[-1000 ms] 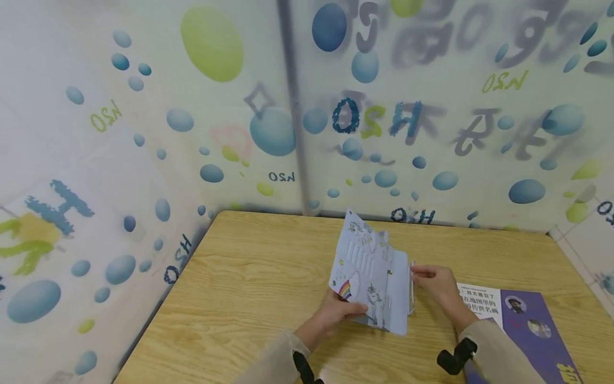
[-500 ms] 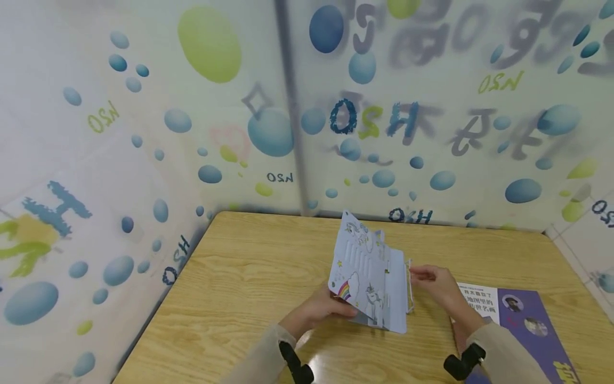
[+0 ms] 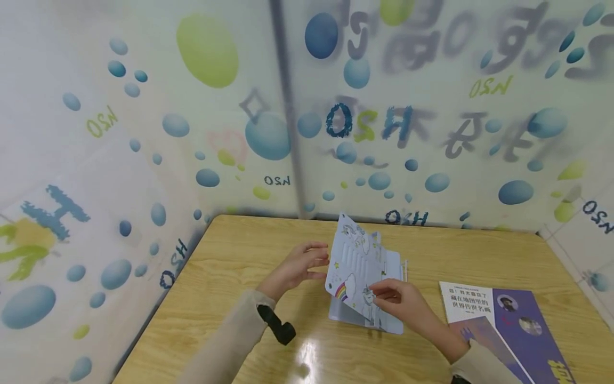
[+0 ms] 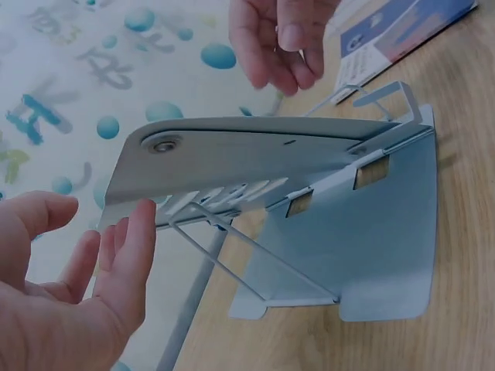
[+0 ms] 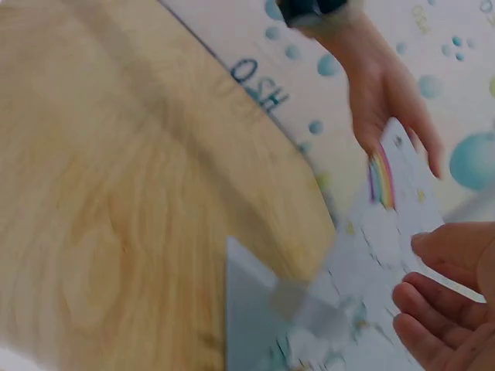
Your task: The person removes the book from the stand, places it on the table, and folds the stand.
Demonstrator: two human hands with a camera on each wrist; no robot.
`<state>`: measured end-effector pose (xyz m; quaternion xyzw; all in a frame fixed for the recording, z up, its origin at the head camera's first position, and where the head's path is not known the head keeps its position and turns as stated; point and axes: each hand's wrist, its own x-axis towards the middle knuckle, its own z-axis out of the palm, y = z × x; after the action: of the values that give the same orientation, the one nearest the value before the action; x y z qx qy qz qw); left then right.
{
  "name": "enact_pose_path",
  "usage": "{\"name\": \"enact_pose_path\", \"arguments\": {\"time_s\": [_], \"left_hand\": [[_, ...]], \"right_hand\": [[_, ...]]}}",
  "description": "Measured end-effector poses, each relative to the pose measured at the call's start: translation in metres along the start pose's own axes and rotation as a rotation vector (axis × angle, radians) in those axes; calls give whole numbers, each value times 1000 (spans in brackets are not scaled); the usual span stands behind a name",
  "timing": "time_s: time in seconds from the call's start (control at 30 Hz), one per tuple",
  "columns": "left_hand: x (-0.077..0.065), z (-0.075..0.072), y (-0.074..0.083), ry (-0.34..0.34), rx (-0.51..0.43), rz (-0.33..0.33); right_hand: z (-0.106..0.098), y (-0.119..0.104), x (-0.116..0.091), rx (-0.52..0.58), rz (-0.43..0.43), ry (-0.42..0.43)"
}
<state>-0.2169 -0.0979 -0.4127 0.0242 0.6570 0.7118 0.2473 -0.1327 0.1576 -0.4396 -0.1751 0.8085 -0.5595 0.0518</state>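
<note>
Both hands have swapped jobs since a second ago: our left hand (image 3: 296, 266) has let go of the near lower edge and now hovers, fingers loosely spread, just beside the left edge of the book stand (image 3: 362, 269), while our right hand (image 3: 400, 301) has come round from the wire clip side to the front and sits at the bottom of the tilted panel. We reckon its fingertips (image 3: 376, 292) are touching or lightly pinching that lower edge, but from the head view we cannot tell for sure, and the right wrist view is smeared. That stand sits mid-table on the wooden table (image 3: 230, 298), panel propped up on its base plate (image 4: 387, 232) by thin wire struts (image 4: 255, 259). It looks like thin sheet metal to us: light, stiff, smooth-faced, likely to skid, with hinges and wires that could pinch. We'd take it by the panel's side edges or the base, not the wires. A purple-and-white booklet (image 3: 503, 314) lies to the right, cut off at the frame edge. Our wrist straps and sleeves hide part of the near table.
</note>
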Motion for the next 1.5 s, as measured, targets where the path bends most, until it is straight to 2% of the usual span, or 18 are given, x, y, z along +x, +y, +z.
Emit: {"name": "enact_pose_path", "arguments": {"time_s": [0.17, 0.4, 0.8, 0.97, 1.3, 1.5], "left_hand": [[4, 7, 6, -8, 32, -29], [3, 15, 9, 15, 14, -28], [2, 23, 11, 36, 11, -17], [2, 29, 13, 32, 21, -27], [3, 47, 22, 1, 11, 7], [7, 65, 30, -16, 24, 21]], "right_hand": [[27, -9, 2, 52, -14, 56], [41, -11, 4, 104, -22, 120], [49, -5, 3, 119, -2, 125], [50, -4, 0, 139, 23, 154], [45, -6, -3, 158, -10, 234], [40, -6, -3, 139, 30, 302]]}}
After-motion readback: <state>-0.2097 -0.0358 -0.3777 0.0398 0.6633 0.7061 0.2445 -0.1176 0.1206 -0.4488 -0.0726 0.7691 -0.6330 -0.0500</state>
